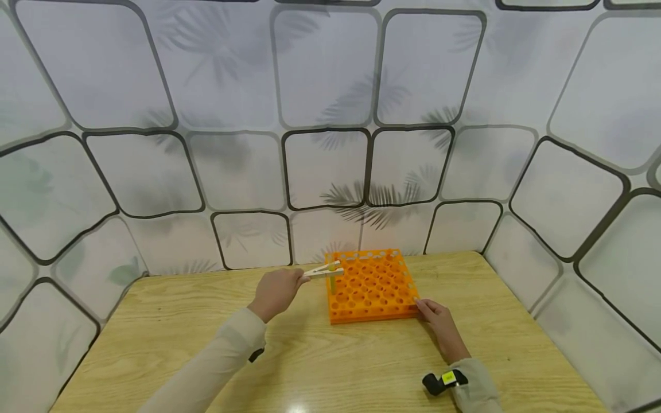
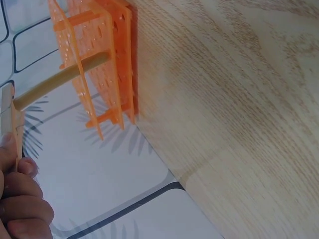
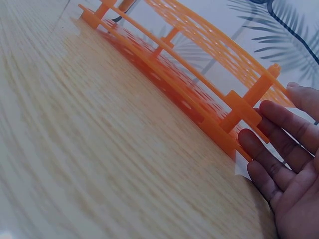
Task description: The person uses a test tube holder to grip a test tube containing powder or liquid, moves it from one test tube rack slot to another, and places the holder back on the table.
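Observation:
My left hand (image 1: 279, 291) grips the handle of a wooden test tube clamp (image 1: 316, 272). In the clamp's jaws is the top of a slim yellowish test tube (image 2: 55, 83). The tube's lower part passes through the upper plate of an orange test tube rack (image 1: 374, 313), near its left edge, as the left wrist view shows. At the rack's front right corner is my right hand (image 1: 443, 326). In the right wrist view its thumb lies on the top plate, and its fingers (image 3: 259, 144) bend against the side of the corner.
The rack has a grid of round holes and stands on a wood-grain table (image 1: 170, 332), towards its back edge. A pale wall covering (image 1: 237, 172) with dark rounded outlines and leaf patterns rises right behind and on both sides.

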`<state>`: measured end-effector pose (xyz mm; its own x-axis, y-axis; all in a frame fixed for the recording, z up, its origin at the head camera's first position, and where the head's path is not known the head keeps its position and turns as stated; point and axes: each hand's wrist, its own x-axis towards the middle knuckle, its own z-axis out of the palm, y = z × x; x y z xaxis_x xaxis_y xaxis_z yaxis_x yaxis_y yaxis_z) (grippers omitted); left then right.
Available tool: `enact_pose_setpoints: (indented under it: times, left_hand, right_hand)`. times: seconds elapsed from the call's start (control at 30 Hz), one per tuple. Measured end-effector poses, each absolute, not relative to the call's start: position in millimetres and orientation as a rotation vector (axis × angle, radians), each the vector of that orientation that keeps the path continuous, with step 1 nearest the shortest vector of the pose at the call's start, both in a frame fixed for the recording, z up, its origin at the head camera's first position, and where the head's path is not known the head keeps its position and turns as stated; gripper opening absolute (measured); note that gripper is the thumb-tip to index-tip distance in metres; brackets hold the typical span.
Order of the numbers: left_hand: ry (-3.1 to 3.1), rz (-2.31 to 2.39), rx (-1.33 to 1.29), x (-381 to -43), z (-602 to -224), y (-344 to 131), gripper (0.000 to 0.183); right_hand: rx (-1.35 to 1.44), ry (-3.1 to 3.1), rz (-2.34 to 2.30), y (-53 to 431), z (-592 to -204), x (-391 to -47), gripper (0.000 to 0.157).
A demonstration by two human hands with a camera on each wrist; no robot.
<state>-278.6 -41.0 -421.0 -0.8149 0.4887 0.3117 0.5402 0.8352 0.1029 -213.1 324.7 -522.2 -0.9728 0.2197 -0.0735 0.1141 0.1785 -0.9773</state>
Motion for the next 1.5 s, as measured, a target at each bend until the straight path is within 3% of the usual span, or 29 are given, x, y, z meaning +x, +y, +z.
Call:
enact_pose_setpoints:
  times: [1.5]
  left_hand:
    - [-2.660,-0.250,-0.795,-275.4,-396.1,-43.4,0.035]
  right_hand:
    - [-0.346,-2.339,1.940,324.5,-520.0,-213.3,0.042]
